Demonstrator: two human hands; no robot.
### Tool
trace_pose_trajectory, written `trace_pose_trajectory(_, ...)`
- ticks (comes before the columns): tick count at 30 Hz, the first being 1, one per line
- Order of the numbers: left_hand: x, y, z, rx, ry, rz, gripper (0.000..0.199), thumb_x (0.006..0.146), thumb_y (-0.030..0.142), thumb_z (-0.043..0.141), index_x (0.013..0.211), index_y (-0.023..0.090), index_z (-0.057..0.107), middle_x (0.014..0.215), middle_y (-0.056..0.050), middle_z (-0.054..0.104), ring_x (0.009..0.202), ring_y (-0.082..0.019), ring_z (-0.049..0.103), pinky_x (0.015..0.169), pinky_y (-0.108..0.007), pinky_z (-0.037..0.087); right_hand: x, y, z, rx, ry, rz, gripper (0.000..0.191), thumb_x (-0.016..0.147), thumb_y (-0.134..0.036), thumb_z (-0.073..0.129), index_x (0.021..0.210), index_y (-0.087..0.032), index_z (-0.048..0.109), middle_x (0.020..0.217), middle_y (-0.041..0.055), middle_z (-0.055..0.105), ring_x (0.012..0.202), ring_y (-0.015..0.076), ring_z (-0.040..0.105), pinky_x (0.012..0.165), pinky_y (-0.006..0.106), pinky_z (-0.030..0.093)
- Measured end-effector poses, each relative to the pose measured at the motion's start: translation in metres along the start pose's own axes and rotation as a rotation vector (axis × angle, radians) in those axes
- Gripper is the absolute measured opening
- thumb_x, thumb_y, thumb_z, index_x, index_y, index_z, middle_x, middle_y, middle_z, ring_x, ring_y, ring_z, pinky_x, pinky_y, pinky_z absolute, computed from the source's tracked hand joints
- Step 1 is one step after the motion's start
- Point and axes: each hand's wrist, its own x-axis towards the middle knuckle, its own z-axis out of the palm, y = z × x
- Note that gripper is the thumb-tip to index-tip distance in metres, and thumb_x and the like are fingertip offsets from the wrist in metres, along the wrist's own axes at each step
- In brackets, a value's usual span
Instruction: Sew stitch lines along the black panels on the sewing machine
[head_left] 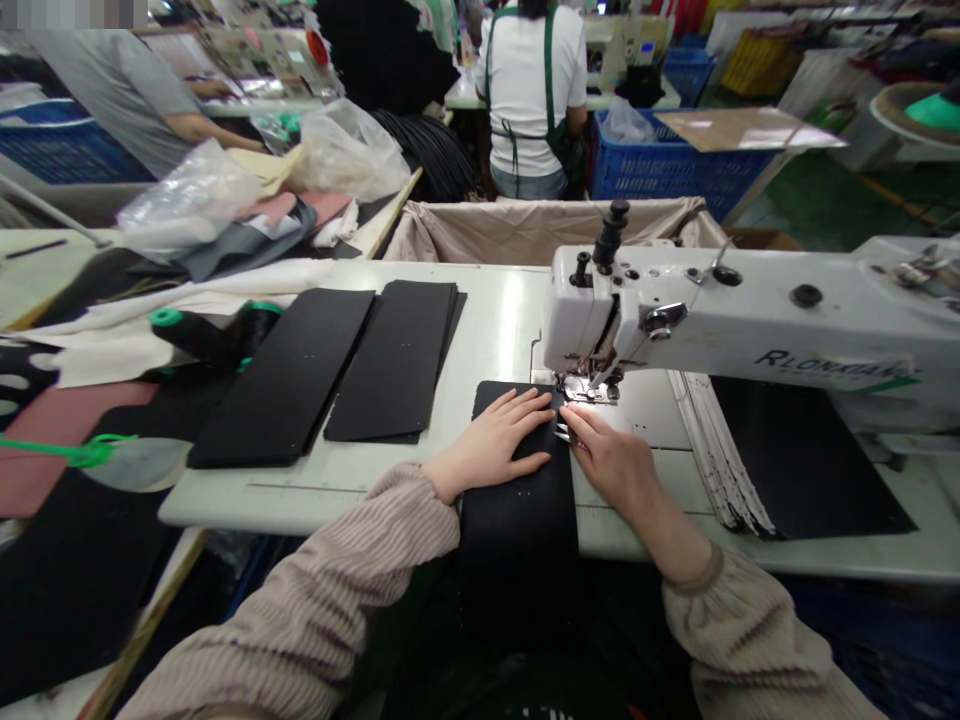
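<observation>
A long black panel [517,540] lies under the sewing machine's needle area [591,388] and hangs over the table's front edge. My left hand [499,440] rests flat on the panel, fingers spread. Beside the panel's right edge, just in front of the presser foot, is my right hand [611,455], its fingers closed around small metal snips [562,433] whose tips point left. Two stacks of black panels, one farther left [285,380] and one nearer [397,360], lie on the table to the left.
Black thread cones [195,335] and fabric scraps lie at the left. White-edged pieces [724,455] and a black sheet [817,460] are under the machine arm [750,310]. Beyond the table are a cloth-lined bin [480,232], a blue crate [667,170] and two people.
</observation>
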Motion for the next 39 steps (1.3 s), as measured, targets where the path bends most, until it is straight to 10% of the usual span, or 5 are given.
trace_pose_trajectory(39,0.0021,-0.0070,-0.0001,0.041,0.081,0.083,0.038,0.097,0.032,0.053,0.134,0.026,0.057,0.145,-0.007,0.050,0.135,-0.026,0.044,0.115,-0.048,0.033,0.0003,0.0008,0.0020,-0.030,0.025,0.008,0.049,0.095,-0.027,0.045,0.144,-0.034,0.048,0.145,-0.0009,0.053,0.092,0.0174,0.069,0.065,0.029,0.055)
